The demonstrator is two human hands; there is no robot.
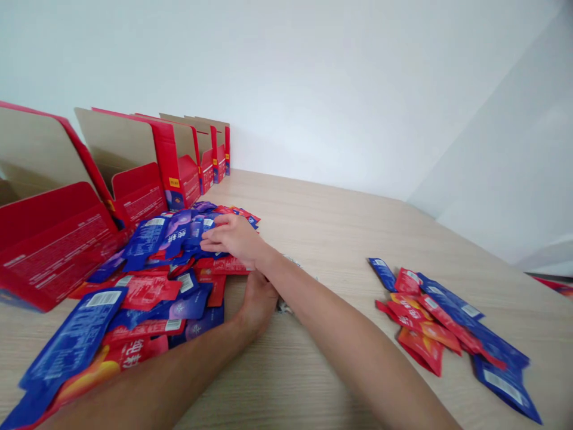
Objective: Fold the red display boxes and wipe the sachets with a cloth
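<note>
Both hands are working in the big heap of red and blue sachets on the bench.

The right hand (233, 237) is lying palm down on top of the sachet heap (147, 280), its fingers (210, 242) stretched out flat and pressing on the packets rather than clenching any one; the left hand (258, 301) is resting at the heap's near edge, partly under the right forearm, and whether its fingers are closing on anything cannot be told. The sachets are looking thin, light and glossy, so they are likely sliding over each other; pinching one by a sealed edge seems surest. A smaller pile of sachets (447, 325) is lying well apart to the right on the bench (322, 239), and open red cartons (134, 173) are standing in a row along the left behind the heap.
</note>
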